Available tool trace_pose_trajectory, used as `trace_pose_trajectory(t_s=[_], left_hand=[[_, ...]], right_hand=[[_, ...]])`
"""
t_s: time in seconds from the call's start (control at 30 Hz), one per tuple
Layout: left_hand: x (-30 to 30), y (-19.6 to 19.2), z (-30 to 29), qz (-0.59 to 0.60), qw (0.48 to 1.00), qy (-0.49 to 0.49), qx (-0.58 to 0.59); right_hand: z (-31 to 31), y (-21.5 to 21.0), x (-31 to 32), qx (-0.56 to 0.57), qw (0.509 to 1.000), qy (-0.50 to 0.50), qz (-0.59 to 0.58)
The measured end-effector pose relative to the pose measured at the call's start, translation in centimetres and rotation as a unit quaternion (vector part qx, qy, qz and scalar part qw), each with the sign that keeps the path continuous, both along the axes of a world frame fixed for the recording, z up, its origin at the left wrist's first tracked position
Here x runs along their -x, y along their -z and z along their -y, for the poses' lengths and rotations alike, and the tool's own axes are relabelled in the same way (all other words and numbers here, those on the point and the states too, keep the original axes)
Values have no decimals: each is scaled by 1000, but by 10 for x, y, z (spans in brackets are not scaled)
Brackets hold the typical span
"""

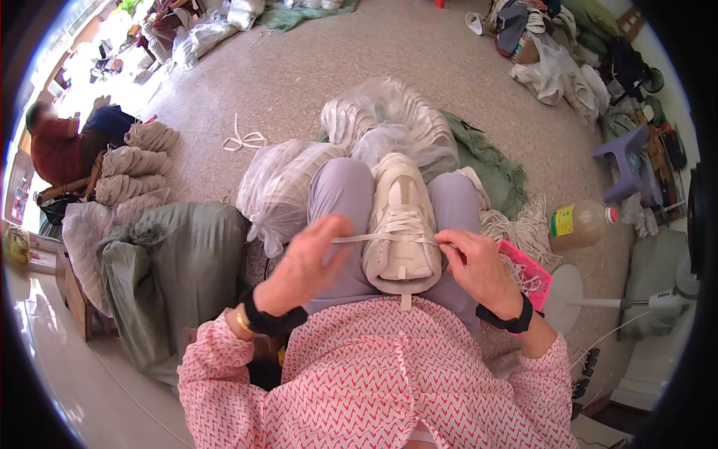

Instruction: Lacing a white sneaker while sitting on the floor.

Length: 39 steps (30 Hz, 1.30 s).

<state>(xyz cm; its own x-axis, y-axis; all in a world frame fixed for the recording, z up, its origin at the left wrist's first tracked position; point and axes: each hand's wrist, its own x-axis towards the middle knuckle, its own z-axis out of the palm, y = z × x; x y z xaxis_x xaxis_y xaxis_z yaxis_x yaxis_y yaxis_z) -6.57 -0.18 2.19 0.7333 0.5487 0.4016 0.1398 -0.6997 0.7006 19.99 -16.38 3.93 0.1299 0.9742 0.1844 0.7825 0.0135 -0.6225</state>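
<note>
A cream sneaker (pixel 404 194) rests between my knees, its heel opening toward me and its toe pointing away. A pale shoelace (pixel 359 239) is threaded through its upper eyelets and stretches out to the left. My left hand (pixel 305 262), blurred by motion, has the left length of lace at its fingers, drawn taut. To the right of the shoe's collar, my right hand (pixel 479 266) pinches the lace between thumb and forefinger. Black bands circle both wrists.
Clear bags of cream shoe parts (pixel 288 179) lie beyond my knees. On the right are a pink basket (pixel 535 273) of laces, a lace bundle (pixel 523 228), a large bottle (pixel 580 227) and a purple stool (pixel 627 161). Another person (pixel 60 146) sits at left, near a green sack (pixel 179 269).
</note>
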Motion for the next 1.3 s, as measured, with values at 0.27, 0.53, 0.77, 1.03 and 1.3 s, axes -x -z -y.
trace_pose_trajectory(t_s=[0.27,0.53,0.77,1.03,1.3], left_hand=[[-25,6,5,-49,997,63,13],[-15,-3,-4,-94,993,71,-24],[12,-19,-14,-158,985,25,-63],[70,-29,-34,-202,977,-40,-62],[112,-26,-59,-241,955,-138,-108]], right_hand=[[7,-2,-1,23,999,23,-5],[7,-1,-14,-33,997,31,61],[19,-4,-29,-48,995,77,40],[54,0,-88,-6,981,191,26],[81,5,-107,1,979,192,64]])
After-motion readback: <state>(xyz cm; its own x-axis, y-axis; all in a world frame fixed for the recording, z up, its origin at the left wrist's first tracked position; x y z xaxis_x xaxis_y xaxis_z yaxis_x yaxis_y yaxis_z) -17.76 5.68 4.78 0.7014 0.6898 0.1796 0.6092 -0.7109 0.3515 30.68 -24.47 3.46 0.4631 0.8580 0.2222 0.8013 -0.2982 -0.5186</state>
